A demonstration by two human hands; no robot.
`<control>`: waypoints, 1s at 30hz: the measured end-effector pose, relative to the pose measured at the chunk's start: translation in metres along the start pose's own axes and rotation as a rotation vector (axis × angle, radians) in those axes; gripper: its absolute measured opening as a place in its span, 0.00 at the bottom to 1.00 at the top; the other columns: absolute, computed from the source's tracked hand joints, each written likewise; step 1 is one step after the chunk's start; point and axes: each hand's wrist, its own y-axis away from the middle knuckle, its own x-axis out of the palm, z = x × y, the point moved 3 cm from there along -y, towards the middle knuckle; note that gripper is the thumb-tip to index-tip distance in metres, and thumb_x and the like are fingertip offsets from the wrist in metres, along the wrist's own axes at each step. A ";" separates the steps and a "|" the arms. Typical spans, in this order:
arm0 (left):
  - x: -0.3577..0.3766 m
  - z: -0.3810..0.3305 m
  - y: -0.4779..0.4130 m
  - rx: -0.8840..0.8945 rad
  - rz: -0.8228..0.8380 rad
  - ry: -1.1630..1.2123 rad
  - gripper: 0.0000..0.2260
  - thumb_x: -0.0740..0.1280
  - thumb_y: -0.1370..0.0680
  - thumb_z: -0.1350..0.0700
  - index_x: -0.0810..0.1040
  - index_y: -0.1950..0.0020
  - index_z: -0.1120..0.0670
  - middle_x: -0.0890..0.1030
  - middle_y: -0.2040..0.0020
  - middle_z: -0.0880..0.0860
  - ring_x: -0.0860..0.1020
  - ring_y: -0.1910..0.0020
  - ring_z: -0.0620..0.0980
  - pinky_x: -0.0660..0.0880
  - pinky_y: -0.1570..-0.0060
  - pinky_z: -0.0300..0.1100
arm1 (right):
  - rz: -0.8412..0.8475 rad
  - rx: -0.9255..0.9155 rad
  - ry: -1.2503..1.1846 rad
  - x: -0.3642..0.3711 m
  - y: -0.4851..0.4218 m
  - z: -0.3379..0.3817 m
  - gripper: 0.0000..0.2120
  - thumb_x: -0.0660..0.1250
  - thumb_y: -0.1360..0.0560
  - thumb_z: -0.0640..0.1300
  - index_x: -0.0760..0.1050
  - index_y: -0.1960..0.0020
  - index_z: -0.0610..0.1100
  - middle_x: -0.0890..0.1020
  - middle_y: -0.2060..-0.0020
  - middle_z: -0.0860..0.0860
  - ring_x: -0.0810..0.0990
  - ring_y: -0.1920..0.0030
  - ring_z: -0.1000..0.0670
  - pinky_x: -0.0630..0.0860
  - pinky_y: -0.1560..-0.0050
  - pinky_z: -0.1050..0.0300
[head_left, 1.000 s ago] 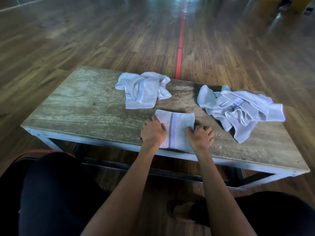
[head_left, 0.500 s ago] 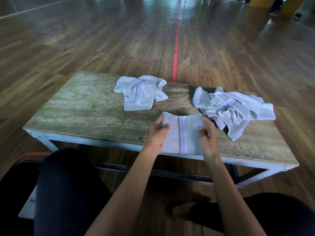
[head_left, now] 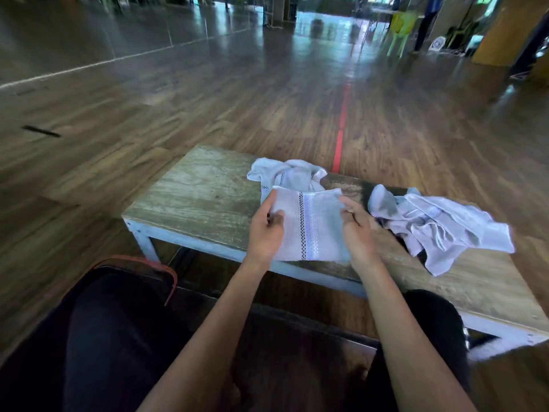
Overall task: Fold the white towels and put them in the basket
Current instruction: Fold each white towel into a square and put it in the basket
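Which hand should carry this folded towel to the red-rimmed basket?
Left, likely. The left hand grips the folded towel, and the basket shows low on that side; the right hand holds the opposite edge, farther from it.

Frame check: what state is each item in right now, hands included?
folded towel: folded to a rectangle, striped band showing, held over the table's near edge.
left hand: grips the folded towel's left edge.
right hand: grips its right edge.
back towel: crumpled, unfolded, on the table.
right towel pile: crumpled, unfolded, on the table.
table: bears the loose towels.
orange-rimmed container: by the left knee, mostly hidden.
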 end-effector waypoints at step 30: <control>-0.333 0.045 0.110 -0.117 -0.924 -0.164 0.22 0.67 0.23 0.59 0.70 0.29 0.56 0.76 0.37 0.52 0.75 0.44 0.43 0.72 0.51 0.24 | 1.047 -0.014 0.100 0.354 0.128 0.050 0.22 0.54 0.24 0.35 0.71 0.35 0.52 0.71 0.33 0.52 0.68 0.33 0.52 0.63 0.43 0.59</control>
